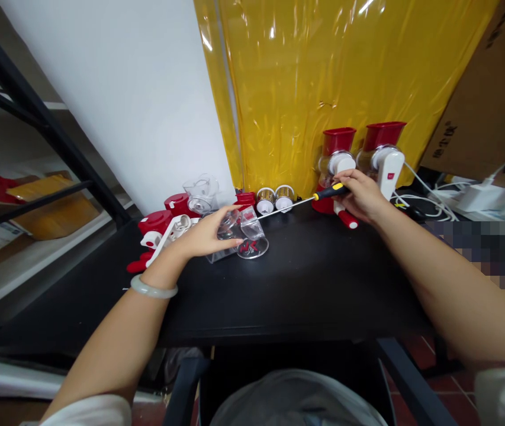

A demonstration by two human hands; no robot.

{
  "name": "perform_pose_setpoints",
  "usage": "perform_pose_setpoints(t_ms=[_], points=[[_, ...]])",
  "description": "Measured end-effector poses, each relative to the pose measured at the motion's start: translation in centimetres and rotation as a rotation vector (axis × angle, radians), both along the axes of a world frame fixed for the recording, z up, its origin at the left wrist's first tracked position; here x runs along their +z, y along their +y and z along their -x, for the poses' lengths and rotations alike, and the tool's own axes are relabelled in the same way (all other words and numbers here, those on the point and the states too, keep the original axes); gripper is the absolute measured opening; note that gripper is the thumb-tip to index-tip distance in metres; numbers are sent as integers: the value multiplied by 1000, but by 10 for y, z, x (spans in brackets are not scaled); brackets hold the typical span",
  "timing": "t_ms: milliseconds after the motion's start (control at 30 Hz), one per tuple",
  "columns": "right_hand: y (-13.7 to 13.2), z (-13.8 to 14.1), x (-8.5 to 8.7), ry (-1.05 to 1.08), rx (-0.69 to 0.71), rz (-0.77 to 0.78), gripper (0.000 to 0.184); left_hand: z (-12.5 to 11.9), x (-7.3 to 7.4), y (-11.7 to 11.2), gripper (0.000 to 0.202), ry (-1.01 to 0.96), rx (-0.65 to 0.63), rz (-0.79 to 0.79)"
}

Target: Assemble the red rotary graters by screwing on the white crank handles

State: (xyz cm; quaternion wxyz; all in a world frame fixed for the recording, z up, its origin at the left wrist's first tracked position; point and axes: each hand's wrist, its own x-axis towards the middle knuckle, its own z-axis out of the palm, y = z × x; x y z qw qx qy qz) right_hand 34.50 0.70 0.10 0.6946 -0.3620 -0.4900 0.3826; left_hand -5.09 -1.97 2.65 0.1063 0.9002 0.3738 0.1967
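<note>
A clear plastic grater housing (252, 244) lies on its side on the black table, with red bits showing at its round end. My left hand (210, 234) grips it from the left, thumb and fingers around it. In my right hand (361, 192) is a screwdriver (330, 191) with a black and yellow handle. Its long shaft points left, and the tip reaches the housing's right side. Whether the tip sits in a screw is too small to tell. Two drum blades (274, 200) with white ends stand behind the shaft.
Two assembled red-and-white rotary graters (380, 151) stand at the back right. Red bases (157, 222), a white crank handle (167, 236) and another clear housing (201, 192) lie at the left. White cables and an adapter (478, 195) sit at the right. A yellow plastic curtain (350, 71) hangs behind.
</note>
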Motion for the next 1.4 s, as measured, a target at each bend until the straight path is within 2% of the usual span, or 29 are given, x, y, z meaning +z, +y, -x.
perform_pose_setpoints(t_ms=[67, 133, 200, 300, 400, 467, 633, 733, 833, 967, 1067, 1167, 1300, 1400], points=[[-4, 1, 3, 44, 82, 19, 14, -1, 1, -1, 85, -1, 2, 2], [-5, 2, 4, 47, 97, 27, 12, -1, 1, -2, 85, 1, 2, 0], [-5, 0, 3, -14, 28, 44, 22, -2, 1, -3, 84, 4, 0, -8], [-4, -5, -1, -213, -115, 68, 41, -3, 1, -4, 84, 8, -4, -11], [-3, -8, -4, -343, -172, 52, 44, -4, 1, -5, 84, 15, 7, -7], [-3, -8, -3, -299, -141, 33, 39, -5, 1, -6, 85, 21, 21, -7], [-5, -1, 5, -13, 8, 17, 18, -8, 3, -8, 87, 27, 56, 12], [-8, 1, 7, 16, 89, 37, 14, -9, 3, -9, 88, 35, 67, 14], [-9, 0, 5, -21, 73, 13, 16, -9, 3, -9, 88, 33, 66, 7], [-2, -5, -5, -144, -87, -10, 43, -9, 3, -9, 88, 32, 57, -3], [3, -8, -9, -236, -181, 7, 47, -8, 3, -9, 87, 39, 51, -14], [4, -6, -7, -178, -151, -4, 40, -8, 2, -8, 86, 32, 41, -27], [0, 1, 1, -9, -31, -30, 31, -8, 2, -8, 87, 33, 42, -25], [-4, 4, 4, 34, 36, -8, 24, -9, 2, -9, 87, 32, 46, -14]])
